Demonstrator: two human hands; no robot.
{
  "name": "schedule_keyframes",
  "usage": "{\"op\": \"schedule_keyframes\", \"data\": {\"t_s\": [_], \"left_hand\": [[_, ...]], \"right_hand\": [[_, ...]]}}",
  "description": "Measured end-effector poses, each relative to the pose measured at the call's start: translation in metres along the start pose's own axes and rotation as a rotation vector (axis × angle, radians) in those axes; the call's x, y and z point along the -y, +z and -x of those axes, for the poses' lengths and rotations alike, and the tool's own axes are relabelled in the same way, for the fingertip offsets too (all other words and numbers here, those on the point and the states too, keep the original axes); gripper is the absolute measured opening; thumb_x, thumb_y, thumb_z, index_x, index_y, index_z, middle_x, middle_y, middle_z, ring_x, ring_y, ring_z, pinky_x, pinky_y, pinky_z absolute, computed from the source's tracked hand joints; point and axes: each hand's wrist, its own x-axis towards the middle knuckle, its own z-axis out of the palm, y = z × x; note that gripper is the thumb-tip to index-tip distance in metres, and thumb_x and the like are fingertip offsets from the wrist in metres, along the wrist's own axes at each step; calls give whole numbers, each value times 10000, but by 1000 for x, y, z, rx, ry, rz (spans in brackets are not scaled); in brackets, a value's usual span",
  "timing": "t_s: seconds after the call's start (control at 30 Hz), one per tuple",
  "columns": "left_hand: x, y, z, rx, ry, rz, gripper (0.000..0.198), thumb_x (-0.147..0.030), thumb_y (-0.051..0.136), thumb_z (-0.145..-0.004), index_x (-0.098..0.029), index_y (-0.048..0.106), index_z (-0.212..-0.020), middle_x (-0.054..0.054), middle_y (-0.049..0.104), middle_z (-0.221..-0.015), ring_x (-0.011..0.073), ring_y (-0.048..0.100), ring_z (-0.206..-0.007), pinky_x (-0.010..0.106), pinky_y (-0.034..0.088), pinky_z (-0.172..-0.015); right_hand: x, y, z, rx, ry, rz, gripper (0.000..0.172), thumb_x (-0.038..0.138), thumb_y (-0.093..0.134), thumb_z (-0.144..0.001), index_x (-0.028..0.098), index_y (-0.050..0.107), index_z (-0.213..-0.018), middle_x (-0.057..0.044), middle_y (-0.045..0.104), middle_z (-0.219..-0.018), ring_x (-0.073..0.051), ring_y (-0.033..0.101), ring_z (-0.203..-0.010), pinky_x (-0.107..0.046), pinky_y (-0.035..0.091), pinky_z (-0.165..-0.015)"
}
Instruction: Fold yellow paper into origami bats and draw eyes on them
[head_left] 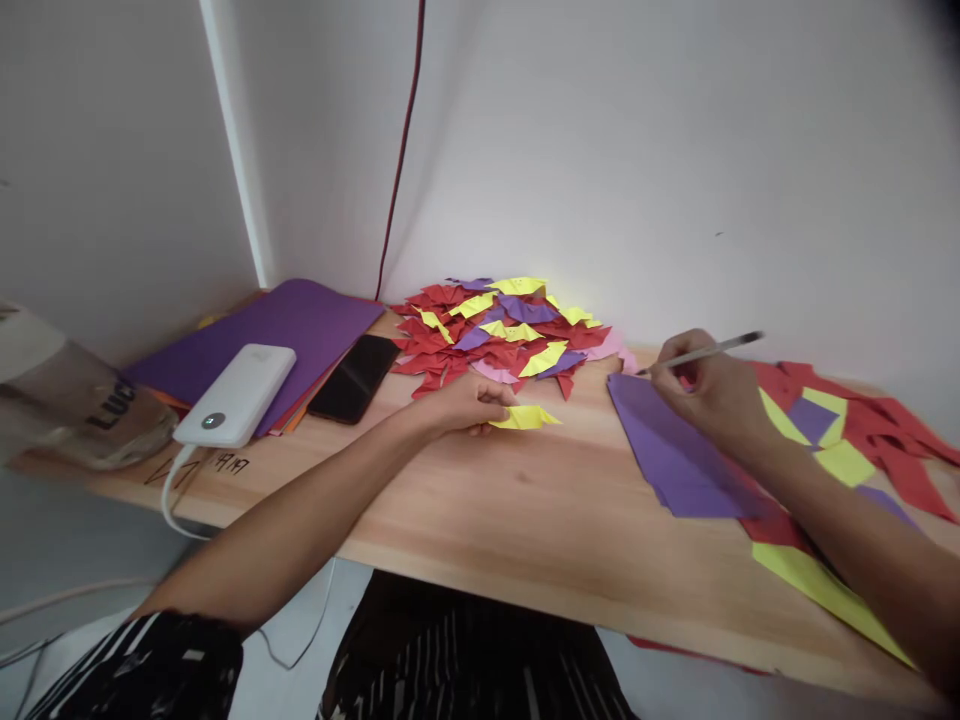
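Note:
Between the thumb and fingers of my left hand (480, 402) is a small folded yellow paper piece (529, 418), just above the wooden table. My right hand (705, 385) is closed around a slim pen (724, 347), its dark end pointing up and right. Below that hand lies a stack of purple paper (675, 465). Behind my left hand is a heap of folded paper pieces (517, 335) in red, yellow, purple and pink. The pen's tip is close to the purple stack's upper corner; I cannot tell whether they touch.
To the left are a white power bank (240, 395) with a cable, a black phone (355, 378), large purple sheets (315, 310) and a clear plastic container (97, 400). Red paper strips (900, 450) and yellow pieces lie at right. A wall (637, 160) stands behind the table (517, 520).

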Motion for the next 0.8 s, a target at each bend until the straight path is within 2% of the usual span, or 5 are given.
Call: {"op": "schedule_keyframes", "data": {"t_s": [0.1,0.2,0.4,0.53,0.8], "left_hand": [[4,0,-3,-35,-1,-42,167,-147,544,-743,-106,680,-833,-40,509,-554,37,420,-435,146,296,-403],[8,0,-5,-67,62,-98,182,-130,542,-739,-112,699,-829,-33,546,-572,44,443,-468,151,327,-439],[9,3,-1,-146,99,-249,243,-120,521,-733,-139,726,-861,16,706,-811,103,598,-707,173,407,-577],[7,9,2,-136,22,-276,243,-186,541,-748,-155,743,-878,17,720,-802,124,605,-708,191,397,-573],[0,14,4,-157,10,-366,223,-162,551,-749,-171,758,-830,-17,675,-672,89,539,-604,187,352,-558]], "right_hand": [[36,37,15,-4,27,-499,53,266,558,-861,243,566,-908,14,551,-716,-138,511,-628,-292,401,-613],[57,69,35,81,26,-646,152,297,512,-897,227,609,-991,-23,609,-849,-141,541,-704,-285,431,-618],[58,77,60,186,73,-528,75,279,585,-868,222,548,-836,21,544,-737,-104,493,-604,-236,405,-538],[58,75,58,301,57,-420,67,269,555,-878,224,600,-900,6,590,-756,-116,539,-625,-238,423,-540],[59,77,55,342,63,-318,77,256,550,-860,220,593,-807,24,595,-630,-105,508,-519,-225,381,-469]]}}
